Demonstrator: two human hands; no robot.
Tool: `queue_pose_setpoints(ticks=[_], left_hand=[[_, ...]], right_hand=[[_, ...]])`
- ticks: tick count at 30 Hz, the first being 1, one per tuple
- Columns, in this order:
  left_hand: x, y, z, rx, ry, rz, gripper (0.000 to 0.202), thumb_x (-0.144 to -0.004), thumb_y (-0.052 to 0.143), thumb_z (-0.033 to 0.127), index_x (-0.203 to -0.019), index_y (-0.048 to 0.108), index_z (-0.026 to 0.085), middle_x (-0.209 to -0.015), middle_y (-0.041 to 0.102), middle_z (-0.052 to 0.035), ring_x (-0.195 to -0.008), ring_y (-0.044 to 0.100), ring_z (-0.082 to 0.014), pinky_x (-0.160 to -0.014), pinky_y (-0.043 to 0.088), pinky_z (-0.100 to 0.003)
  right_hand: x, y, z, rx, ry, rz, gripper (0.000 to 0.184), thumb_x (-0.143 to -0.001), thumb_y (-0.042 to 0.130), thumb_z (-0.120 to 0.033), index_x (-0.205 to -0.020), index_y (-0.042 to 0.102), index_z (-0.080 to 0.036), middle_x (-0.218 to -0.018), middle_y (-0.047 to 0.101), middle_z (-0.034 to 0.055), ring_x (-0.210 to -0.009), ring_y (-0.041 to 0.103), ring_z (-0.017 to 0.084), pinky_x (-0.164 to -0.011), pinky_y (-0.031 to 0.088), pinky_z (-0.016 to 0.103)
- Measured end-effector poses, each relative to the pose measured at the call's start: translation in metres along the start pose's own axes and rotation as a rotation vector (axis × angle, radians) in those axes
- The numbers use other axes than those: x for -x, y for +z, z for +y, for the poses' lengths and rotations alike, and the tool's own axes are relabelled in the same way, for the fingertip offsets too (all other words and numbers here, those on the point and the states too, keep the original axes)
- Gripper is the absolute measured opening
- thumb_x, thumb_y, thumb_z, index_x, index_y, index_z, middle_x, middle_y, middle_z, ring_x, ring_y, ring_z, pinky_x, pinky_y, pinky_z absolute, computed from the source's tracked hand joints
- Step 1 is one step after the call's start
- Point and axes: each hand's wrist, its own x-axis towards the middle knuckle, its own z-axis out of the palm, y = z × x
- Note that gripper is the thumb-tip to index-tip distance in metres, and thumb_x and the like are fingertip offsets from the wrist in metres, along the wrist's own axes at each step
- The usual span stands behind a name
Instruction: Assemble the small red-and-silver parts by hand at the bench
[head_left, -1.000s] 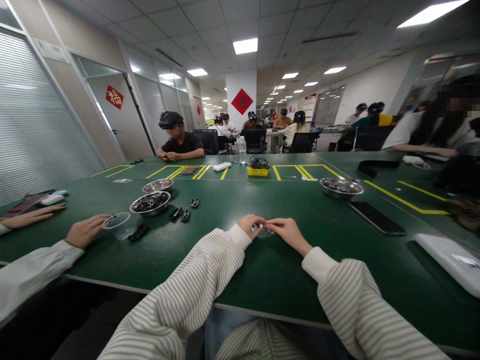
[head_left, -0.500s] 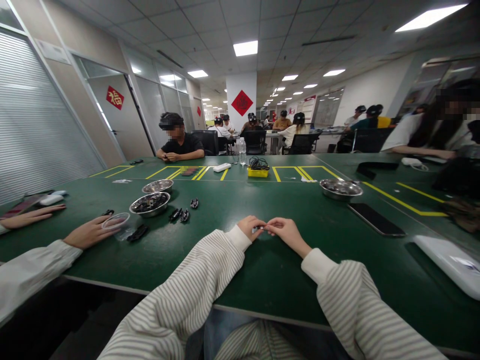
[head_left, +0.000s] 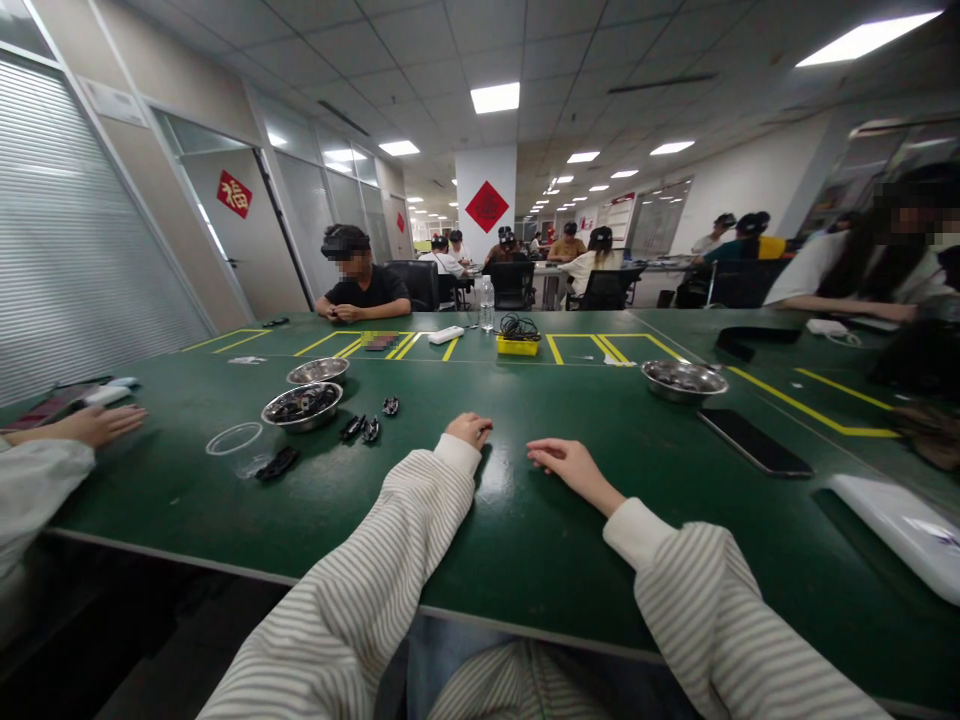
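On the table [head_left: 540,560], your left hand [head_left: 469,430] was curled shut, perhaps on something tiny; your right hand [head_left: 571,462] lay open, empty. Low, rested hands suited fine work.

Looks like an open-plan office run as a bench-work floor. Office side: grid ceiling with panel lights [head_left: 495,97], glass partitions [head_left: 300,200], blinds [head_left: 67,270], swivel chairs [head_left: 511,283], red diamond sign [head_left: 487,206] on a pillar. Work side: long green worktop [head_left: 570,560] split into stations by yellow tape [head_left: 806,400], steel bowls [head_left: 301,405], small black parts [head_left: 364,429] loose beside one, yellow tray [head_left: 517,345] of cables. Seated workers at rows of tables back to the far wall, head-worn rigs on several, e.g. person [head_left: 361,285] across the worktop.
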Motion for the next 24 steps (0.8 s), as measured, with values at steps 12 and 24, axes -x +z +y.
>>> queue_pose_setpoints(ticks=[12, 24], left_hand=[[-0.013, -0.006, -0.047, -0.213, -0.279, -0.189, 0.024, -0.075, 0.042, 0.023, -0.089, 0.062, 0.023, -0.087, 0.056, -0.0069, -0.088, 0.049, -0.0198, -0.072, 0.039, -0.026], [-0.005, -0.008, -0.049, -0.284, -0.455, -0.112, 0.029, -0.073, 0.043, 0.024, -0.099, 0.052, 0.018, -0.101, 0.048, -0.0089, -0.094, 0.039, -0.0230, -0.073, 0.036, -0.031]], right_hand=[[-0.001, -0.001, 0.003, 0.046, 0.017, -0.023, 0.023, -0.068, 0.049, -0.023, -0.085, 0.062, -0.012, -0.072, 0.065, 0.0059, -0.060, 0.058, 0.012, -0.053, 0.044, 0.020], [0.000, -0.001, 0.002, 0.046, -0.006, -0.046, 0.023, -0.068, 0.048, -0.022, -0.083, 0.061, -0.011, -0.065, 0.063, 0.0043, -0.055, 0.055, 0.011, -0.056, 0.044, 0.022]])
